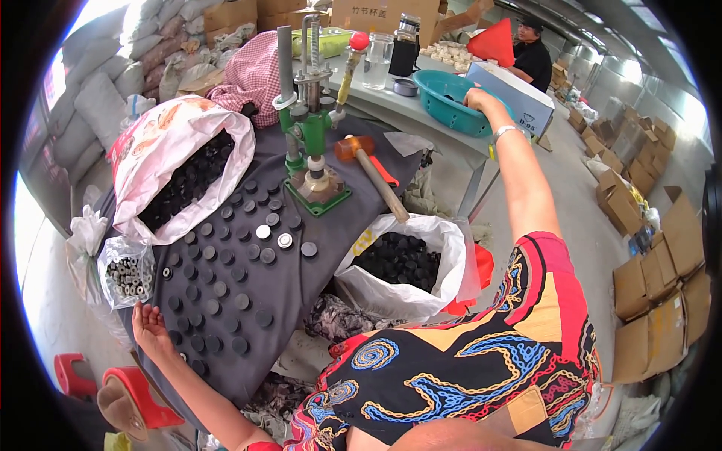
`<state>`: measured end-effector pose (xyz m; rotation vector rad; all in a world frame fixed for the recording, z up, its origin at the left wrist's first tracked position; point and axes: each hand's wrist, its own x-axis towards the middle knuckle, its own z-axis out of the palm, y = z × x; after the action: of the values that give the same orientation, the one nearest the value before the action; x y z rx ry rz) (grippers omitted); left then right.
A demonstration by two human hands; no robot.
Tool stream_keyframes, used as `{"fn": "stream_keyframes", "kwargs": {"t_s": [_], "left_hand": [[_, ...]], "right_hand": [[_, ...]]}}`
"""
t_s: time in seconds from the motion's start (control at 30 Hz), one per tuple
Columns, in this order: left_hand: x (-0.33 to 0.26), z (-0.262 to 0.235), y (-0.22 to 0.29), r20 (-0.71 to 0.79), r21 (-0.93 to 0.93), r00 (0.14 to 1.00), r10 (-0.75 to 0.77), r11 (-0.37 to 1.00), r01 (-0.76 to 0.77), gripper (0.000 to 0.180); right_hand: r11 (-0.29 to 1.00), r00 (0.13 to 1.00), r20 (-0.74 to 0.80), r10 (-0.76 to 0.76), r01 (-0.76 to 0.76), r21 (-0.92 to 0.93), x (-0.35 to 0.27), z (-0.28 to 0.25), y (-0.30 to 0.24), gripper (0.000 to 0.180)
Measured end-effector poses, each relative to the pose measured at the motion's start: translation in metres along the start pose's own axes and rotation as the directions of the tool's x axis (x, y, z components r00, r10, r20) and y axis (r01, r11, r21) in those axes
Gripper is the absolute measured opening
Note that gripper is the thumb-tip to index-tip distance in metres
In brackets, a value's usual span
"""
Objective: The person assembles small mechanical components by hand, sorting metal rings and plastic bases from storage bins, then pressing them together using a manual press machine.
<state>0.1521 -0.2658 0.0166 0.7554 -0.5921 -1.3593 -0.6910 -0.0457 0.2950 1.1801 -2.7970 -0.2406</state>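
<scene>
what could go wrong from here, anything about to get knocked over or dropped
The mallet has its handle jutting past the edge of the dark cloth, so a bump might knock it off. The left hand is close to the clear bag and could nudge it. Black discs near the edge might get swept off.

Teal basin (447,113) stands upright; black discs (220,289) lie scattered.

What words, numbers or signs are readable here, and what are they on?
I don't copy print, only place it:
Large brown carton at the back: dark characters, readable.
Pale blue box by the teal basin: short dark marking, readable.
Others: too small or blurred.
</scene>
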Motion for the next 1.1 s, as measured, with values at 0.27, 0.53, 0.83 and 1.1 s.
{"fn": "stream_keyframes", "kwargs": {"t_s": [0.27,0.53,0.83,1.1], "left_hand": [[0.004,-0.014,0.001,0.026,-0.015,1.0,-0.004,1.0,0.004,0.024],[-0.003,-0.001,0.0,0.046,-0.027,0.999,0.016,1.0,-0.015,0.023],[-0.016,0.017,0.001,0.254,-0.049,0.966,0.043,0.998,-0.032,0.024],[-0.035,0.033,0.005,0.38,0.005,0.925,0.018,1.0,-0.022,0.025]], "right_hand": [[0.992,0.804,-0.581,0.127,-0.109,0.065,-0.056,-0.034,-0.061,0.024],[0.796,0.267,-0.921,-0.283,0.602,-0.07,-0.097,-0.07,-0.197,0.02],[0.262,-0.092,-0.817,-0.568,0.921,-0.287,-0.211,-0.037,-0.38,0.011],[-0.05,-0.139,-0.851,-0.507,0.99,-0.132,-0.259,-0.007,-0.474,0.007]]}}
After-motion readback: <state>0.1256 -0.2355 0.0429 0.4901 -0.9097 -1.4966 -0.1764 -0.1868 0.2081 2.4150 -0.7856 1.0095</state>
